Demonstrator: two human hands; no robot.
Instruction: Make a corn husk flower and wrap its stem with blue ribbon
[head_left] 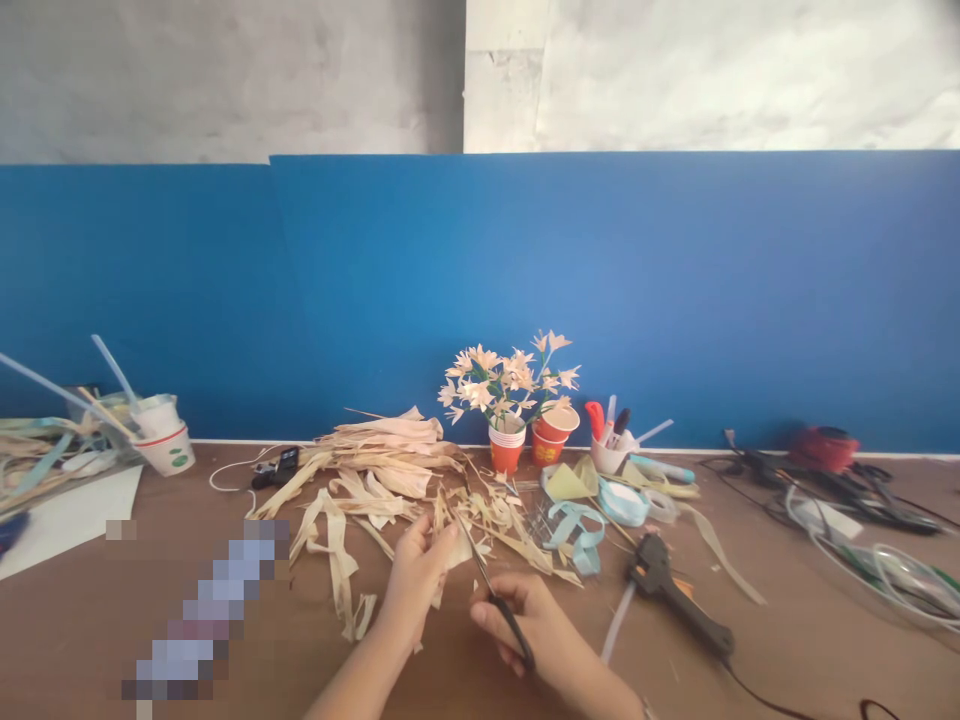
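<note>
My left hand (416,575) pinches a pale strip of dried corn husk (450,545) above the brown table (787,640). My right hand (525,615) grips black-handled scissors (491,590), blades pointing up toward the husk strip. A heap of dried husk strips (382,470) lies just beyond both hands. Behind it stands an orange paper cup (507,450) holding a bunch of pale husk flowers (506,375).
A black glue gun (675,595) with its cord lies right of my hands. Ribbon rolls (622,500), a second orange cup (551,435), a white cup with pens (611,450), cables (862,500) at right, a white cup with straws (165,435) at left. A blue board (525,290) backs the table.
</note>
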